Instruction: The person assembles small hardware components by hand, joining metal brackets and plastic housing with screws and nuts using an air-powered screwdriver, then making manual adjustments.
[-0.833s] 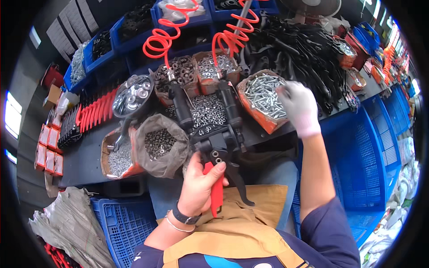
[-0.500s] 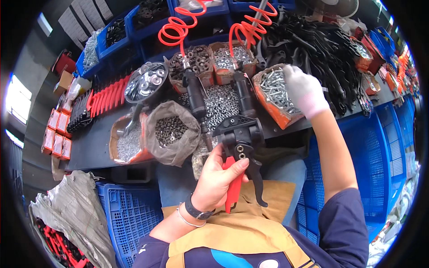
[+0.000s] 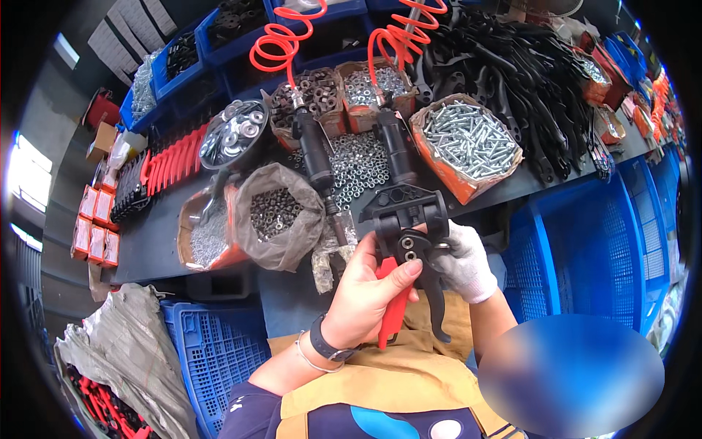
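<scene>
My left hand (image 3: 376, 293) is bare and closed round the red handle of a black hand tool (image 3: 406, 212), held upright above my lap. The thumb presses near two round metal nuts on the tool's side. A curved black lever hangs to the right of the red handle. My right hand (image 3: 464, 263), in a white glove, is closed at the tool's right side, opposite the nuts. Its fingertips are partly hidden there, and I cannot make out what they hold. Beyond it stands an open carton of silver bolts (image 3: 472, 143).
Two black air screwdrivers (image 3: 316, 150) on red coiled hoses hang over loose nuts (image 3: 358, 168). Left lie a bag of dark nuts (image 3: 274, 216), a bowl of washers (image 3: 234, 135) and red handles (image 3: 175, 161). Black metal parts (image 3: 512, 80) are heaped at right, above blue crates (image 3: 592, 234).
My gloved right hand has come back from the carton of bolts to the tool's right side. My left hand keeps its hold on the tool, which has shifted slightly right.
</scene>
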`<state>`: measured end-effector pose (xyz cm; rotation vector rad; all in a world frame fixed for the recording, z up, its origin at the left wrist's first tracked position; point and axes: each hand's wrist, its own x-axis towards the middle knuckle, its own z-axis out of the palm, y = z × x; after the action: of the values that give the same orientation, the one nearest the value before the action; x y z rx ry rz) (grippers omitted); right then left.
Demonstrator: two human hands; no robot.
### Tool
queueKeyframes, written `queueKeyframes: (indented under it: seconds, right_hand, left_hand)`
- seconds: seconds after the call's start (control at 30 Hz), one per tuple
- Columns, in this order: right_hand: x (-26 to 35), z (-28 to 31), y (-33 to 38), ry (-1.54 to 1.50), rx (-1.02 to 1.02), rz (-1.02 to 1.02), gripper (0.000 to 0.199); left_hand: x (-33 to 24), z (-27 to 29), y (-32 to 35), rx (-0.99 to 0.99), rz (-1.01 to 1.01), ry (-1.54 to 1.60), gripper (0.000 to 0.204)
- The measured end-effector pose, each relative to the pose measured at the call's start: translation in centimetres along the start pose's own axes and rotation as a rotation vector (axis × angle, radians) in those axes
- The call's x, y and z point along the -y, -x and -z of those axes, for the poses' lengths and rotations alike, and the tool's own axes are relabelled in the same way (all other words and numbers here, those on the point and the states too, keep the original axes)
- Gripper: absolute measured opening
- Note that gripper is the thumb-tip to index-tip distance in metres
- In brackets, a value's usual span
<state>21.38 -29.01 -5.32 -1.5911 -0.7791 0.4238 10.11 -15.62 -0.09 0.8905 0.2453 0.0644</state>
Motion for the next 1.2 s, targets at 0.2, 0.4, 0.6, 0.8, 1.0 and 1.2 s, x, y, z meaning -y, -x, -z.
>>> queueKeyframes:
  seconds: [0.2, 0.4, 0.6, 0.8, 1.0, 1.2]
  right_hand:
    - [0.2, -0.5, 0.5, -0.584, -0.042, -0.016, 0.039]
    - [0.9, -0.4, 1.6, -0.338, -0.111, -0.100, 0.032]
    - [2.8, 1.4, 2.2, -0.106, 0.006, -0.073, 0.017]
    - [2.7, 10.8, -10.4, 1.195, -0.439, 0.285, 0.014]
    - [1.9, 12.6, -16.1, 1.534, -0.069, 0.008, 0.018]
    - [4.0, 11.7, -14.7, 1.555, 0.039, 0.000, 0.025]
  left_hand:
    - [0.4, -0.1, -0.1, 0.077, 0.022, 0.023, 0.048]
    - [1.0, 0.0, -0.3, 0.063, 0.004, 0.047, 0.046]
    - [0.7, -0.4, -0.1, 0.028, 0.008, 0.079, 0.043]
    - [2.3, 2.0, -0.6, -0.074, 0.005, 0.046, 0.031]
    - [1.9, 1.5, -0.3, -0.112, 0.012, 0.112, 0.023]
    - [1.9, 2.6, -0.1, -0.070, 0.052, 0.162, 0.023]
